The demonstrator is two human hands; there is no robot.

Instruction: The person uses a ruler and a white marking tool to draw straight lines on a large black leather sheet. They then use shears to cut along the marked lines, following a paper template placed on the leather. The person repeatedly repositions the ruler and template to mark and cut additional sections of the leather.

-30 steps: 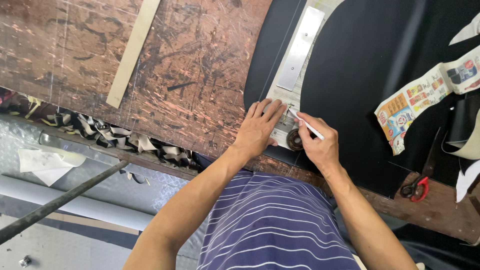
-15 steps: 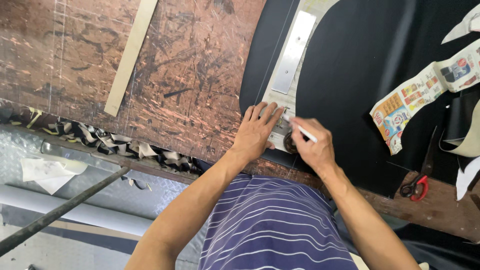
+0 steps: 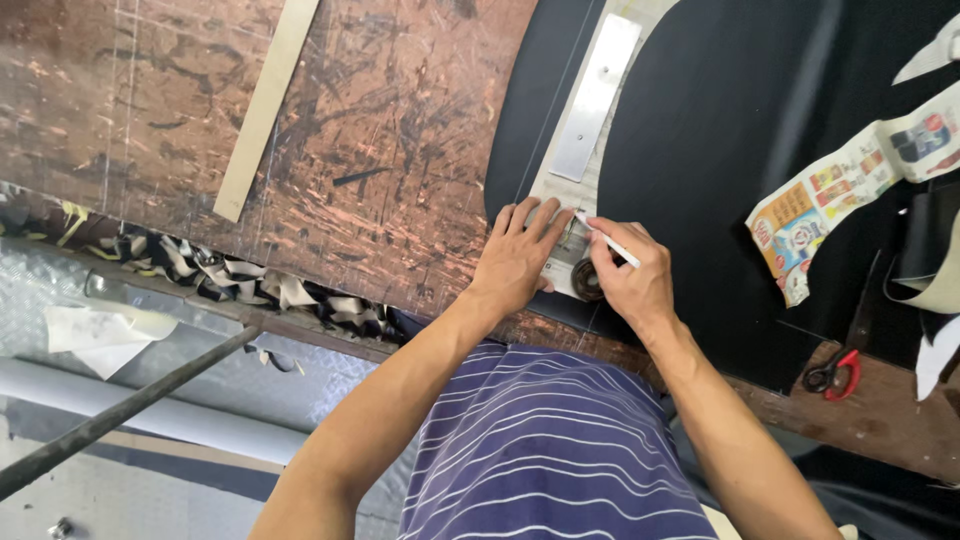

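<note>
My left hand [image 3: 516, 255] lies flat with fingers spread on the near end of a pale paper pattern [image 3: 562, 195] that rests on black fabric [image 3: 740, 160]. My right hand [image 3: 628, 278] pinches a thin white marking pencil [image 3: 608, 240], its tip touching the pattern beside my left fingertips. A long metal ruler [image 3: 596, 95] lies on the pattern further away. A small dark round object [image 3: 586, 281] sits under my right hand at the pattern's near end.
A scratched brown wooden worktable [image 3: 330, 150] holds a pale wooden strip [image 3: 265, 105]. Printed paper pattern pieces [image 3: 850, 190] lie on the fabric at right. Red-handled scissors [image 3: 835, 372] rest near the table's right edge. Fabric scraps [image 3: 250, 285] hang below the table edge.
Both hands have slid slightly away from me along the pattern, and the pencil tip now sits closer to my left fingertips.
</note>
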